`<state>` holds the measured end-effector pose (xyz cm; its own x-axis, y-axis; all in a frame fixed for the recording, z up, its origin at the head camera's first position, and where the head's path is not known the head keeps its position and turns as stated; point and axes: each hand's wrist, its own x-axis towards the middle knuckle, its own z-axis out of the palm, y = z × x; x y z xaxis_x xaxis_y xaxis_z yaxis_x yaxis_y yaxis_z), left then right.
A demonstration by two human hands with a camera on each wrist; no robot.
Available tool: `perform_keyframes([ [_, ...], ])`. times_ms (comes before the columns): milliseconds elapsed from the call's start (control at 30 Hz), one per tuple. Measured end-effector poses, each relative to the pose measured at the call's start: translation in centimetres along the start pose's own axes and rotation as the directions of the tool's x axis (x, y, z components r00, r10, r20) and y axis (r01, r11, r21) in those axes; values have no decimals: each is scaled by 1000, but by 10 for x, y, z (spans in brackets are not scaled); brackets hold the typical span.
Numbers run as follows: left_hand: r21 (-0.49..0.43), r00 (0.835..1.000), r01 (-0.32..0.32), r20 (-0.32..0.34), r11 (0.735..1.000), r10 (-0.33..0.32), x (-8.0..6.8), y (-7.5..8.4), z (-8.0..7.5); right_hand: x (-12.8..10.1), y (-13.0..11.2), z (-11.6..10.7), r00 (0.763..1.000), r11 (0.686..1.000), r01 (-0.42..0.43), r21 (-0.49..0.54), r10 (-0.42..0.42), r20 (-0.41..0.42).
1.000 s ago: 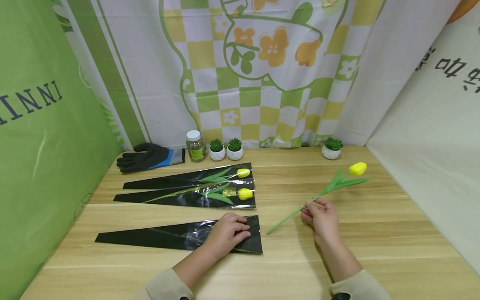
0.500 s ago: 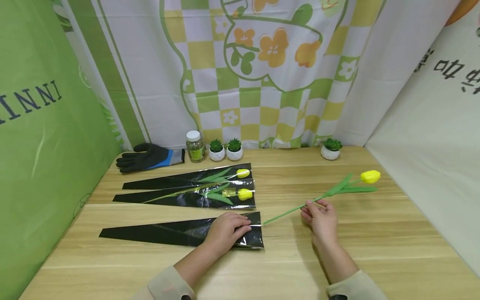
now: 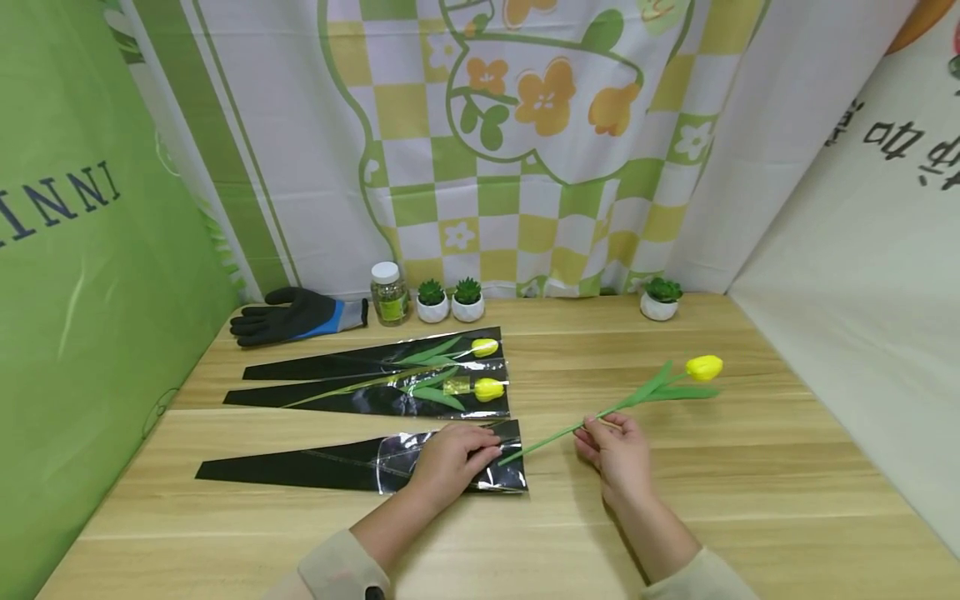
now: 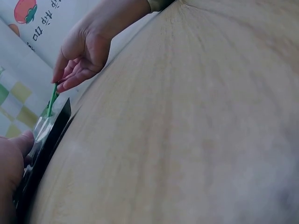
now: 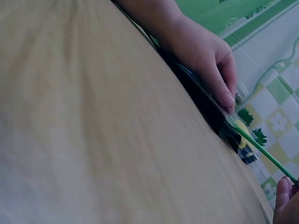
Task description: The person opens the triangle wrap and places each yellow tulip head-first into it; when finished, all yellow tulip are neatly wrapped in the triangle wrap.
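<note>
A flat black sleeve with a clear front lies on the wooden table, wide end to the right. My left hand grips that wide end, fingertips at the mouth, where the film looks lifted. My right hand pinches the green stem of a yellow tulip. The stem's lower tip touches the sleeve's mouth beside my left fingers. The left wrist view shows the right hand, the stem and the sleeve edge. The right wrist view shows the left hand on the sleeve and the stem.
Two more sleeves, each with a yellow tulip inside, lie behind. A black and blue glove, a small jar and three tiny potted plants line the back edge. Cloth backdrops enclose the table.
My right hand has carried the tulip leftward and swung it flatter, bringing the stem tip to the sleeve's mouth. My left hand has raised the film at the wide end.
</note>
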<state>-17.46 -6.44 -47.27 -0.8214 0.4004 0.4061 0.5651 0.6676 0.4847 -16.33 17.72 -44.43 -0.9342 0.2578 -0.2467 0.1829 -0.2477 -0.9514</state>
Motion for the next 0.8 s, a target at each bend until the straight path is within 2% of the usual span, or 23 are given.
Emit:
perform_keyframes([
  [433, 7, 1000, 15, 7, 1000, -15, -2, 0, 2, -11, 13, 20, 998, 1000, -31, 2, 31, 51],
  [800, 10, 1000, 5, 6, 1000, -5, -2, -1, 5, -17, 12, 22, 992, 996, -86, -36, 89, 86],
])
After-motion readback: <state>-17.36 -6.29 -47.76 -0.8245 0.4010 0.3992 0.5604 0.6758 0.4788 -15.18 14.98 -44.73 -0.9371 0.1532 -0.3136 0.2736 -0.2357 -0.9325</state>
